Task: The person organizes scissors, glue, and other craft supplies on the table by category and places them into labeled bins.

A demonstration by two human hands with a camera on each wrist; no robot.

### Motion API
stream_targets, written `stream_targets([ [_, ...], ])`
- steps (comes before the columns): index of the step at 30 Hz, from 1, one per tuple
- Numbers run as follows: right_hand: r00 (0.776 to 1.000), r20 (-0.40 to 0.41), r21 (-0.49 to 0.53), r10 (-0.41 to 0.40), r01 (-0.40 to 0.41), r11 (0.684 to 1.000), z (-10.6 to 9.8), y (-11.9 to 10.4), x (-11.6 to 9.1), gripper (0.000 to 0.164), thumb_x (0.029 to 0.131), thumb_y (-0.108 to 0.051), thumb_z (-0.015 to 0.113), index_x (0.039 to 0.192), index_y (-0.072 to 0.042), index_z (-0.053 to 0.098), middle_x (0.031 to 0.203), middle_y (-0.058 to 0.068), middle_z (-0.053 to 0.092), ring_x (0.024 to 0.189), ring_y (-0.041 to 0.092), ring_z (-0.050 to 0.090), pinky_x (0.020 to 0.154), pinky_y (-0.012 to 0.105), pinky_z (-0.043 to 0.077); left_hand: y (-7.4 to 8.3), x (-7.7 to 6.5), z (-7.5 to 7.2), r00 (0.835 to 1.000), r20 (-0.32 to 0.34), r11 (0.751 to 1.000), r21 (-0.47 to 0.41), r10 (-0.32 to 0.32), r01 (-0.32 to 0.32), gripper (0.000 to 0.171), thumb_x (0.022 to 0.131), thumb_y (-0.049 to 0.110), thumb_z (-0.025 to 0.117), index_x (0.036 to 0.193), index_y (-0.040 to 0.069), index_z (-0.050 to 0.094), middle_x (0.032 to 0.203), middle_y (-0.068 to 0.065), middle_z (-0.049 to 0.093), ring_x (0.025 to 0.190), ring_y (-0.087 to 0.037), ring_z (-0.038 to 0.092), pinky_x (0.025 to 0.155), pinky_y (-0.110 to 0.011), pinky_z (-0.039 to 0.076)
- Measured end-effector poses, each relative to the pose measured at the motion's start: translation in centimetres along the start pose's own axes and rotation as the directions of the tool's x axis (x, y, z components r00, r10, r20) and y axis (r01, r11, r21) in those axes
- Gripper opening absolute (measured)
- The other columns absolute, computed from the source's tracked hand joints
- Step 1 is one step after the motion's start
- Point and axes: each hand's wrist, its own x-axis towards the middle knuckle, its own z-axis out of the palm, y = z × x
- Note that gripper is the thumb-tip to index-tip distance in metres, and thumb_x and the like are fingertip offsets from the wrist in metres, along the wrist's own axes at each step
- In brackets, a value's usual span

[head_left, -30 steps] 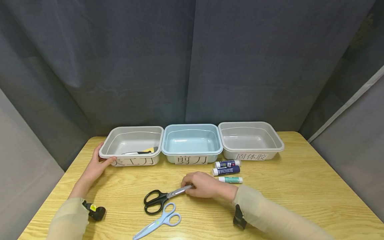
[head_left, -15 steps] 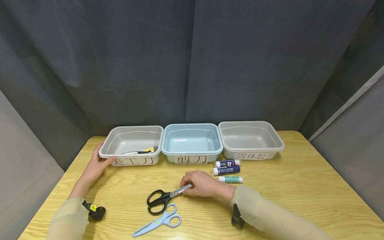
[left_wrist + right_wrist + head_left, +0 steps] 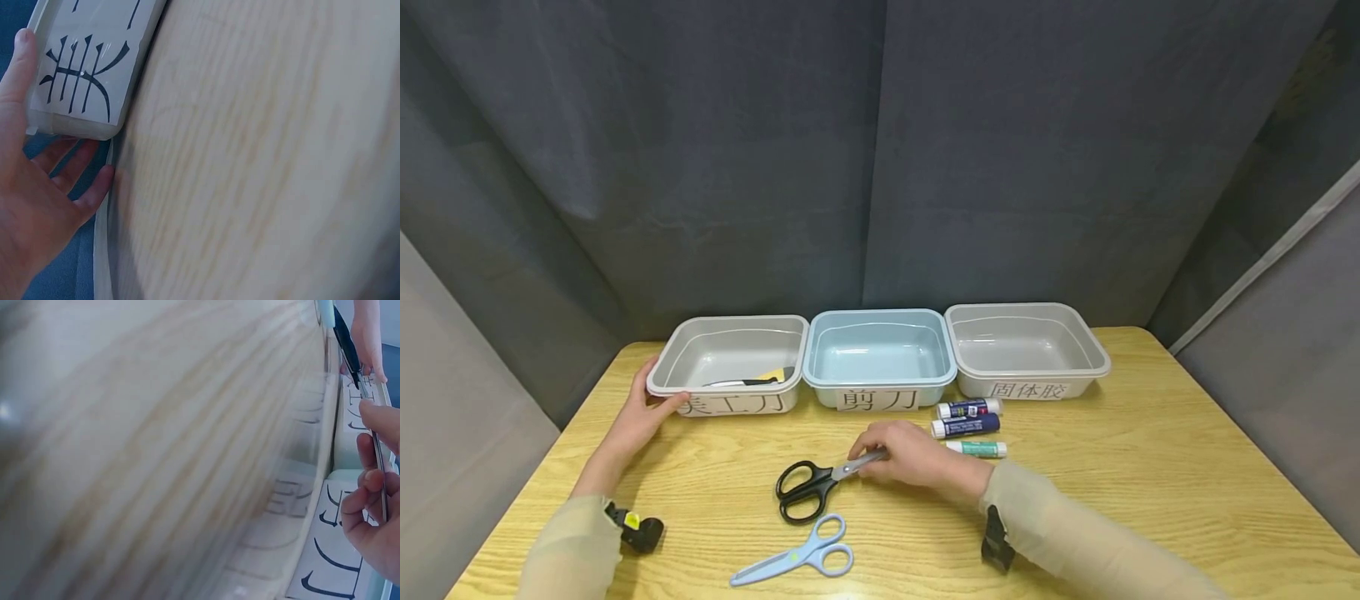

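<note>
Dark curtains hang behind a wood-grained desk point(image 3: 1112, 500), on which three labelled bins stand side by side. Black-handled scissors point(image 3: 827, 481) lie in the right hand point(image 3: 901, 452), which pinches their blades between thumb and curled fingers; the handles point away from the palm, toward the person's left. Whether those handles touch the desk, I cannot tell. Light-blue scissors point(image 3: 797, 557) lie just beside them, nearer the person, and three glue sticks point(image 3: 966, 427) lie near the right wrist, in front of the bins. The right forearm reaches in from the lower right, palm side down. The left hand point(image 3: 638, 421) clasps the outer corner of the left grey bin point(image 3: 741, 337), thumb on the front wall, fingers round the end. Inside that bin sits a yellow-and-black cutter point(image 3: 775, 375).
</note>
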Motion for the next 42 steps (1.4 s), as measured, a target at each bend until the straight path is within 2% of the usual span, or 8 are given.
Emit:
stream_targets([
  [4,1.000,-0.028,-0.007,0.014,-0.014,1.000,-0.5,0.2,0.0,0.016,0.080,-0.025,0.069,0.095,-0.023,0.069,0.092,-0.011,0.065,0.079,0.003,0.057,0.072,0.019,0.045,0.0,0.0,0.0,1.000,0.000,1.000,-0.001,0.012,-0.012,0.090,0.087,0.033,0.060,0.146,0.015,-0.006,0.147,-0.025,0.012,0.129,-0.042,0.019,0.102,-0.061,0.016],
  [16,0.990,-0.136,-0.048,-0.033,0.027,0.998,-3.0,0.7,0.3,0.018,0.081,-0.022,0.068,0.099,-0.019,0.068,0.094,-0.008,0.065,0.083,0.008,0.058,0.073,0.023,0.046,-0.1,0.0,0.0,1.000,0.003,1.000,-0.003,0.019,-0.019,0.090,0.087,0.033,0.060,0.146,0.013,-0.006,0.146,-0.026,0.013,0.128,-0.041,0.022,0.101,-0.060,0.019],
  [25,0.983,-0.181,-0.041,0.016,-0.024,0.999,-4.9,1.2,0.4,0.018,0.083,-0.023,0.066,0.101,-0.019,0.067,0.090,-0.007,0.064,0.080,0.008,0.058,0.071,0.023,0.047,0.2,-0.1,-0.1,1.000,0.014,1.000,0.010,-0.013,0.013,0.092,0.087,0.037,0.059,0.146,0.015,-0.007,0.148,-0.025,0.009,0.130,-0.043,0.018,0.102,-0.062,0.015],
  [30,0.981,-0.189,-0.035,0.044,-0.051,0.998,-5.9,1.7,0.6,0.019,0.084,-0.023,0.065,0.103,-0.020,0.067,0.094,-0.006,0.064,0.083,0.007,0.058,0.072,0.023,0.048,0.2,-0.2,-0.1,1.000,0.016,1.000,0.016,-0.018,0.017,0.092,0.087,0.037,0.059,0.146,0.016,-0.008,0.148,-0.025,0.008,0.131,-0.043,0.017,0.102,-0.062,0.015],
  [42,0.962,-0.262,-0.093,0.078,-0.106,0.990,-7.7,3.2,0.9,0.019,0.085,-0.027,0.063,0.103,-0.022,0.066,0.092,-0.009,0.062,0.080,0.006,0.055,0.068,0.026,0.046,0.0,0.2,0.1,1.000,0.006,1.000,0.007,0.022,-0.022,0.090,0.088,0.034,0.059,0.146,0.014,-0.007,0.146,-0.025,0.013,0.127,-0.041,0.025,0.100,-0.058,0.021],
])
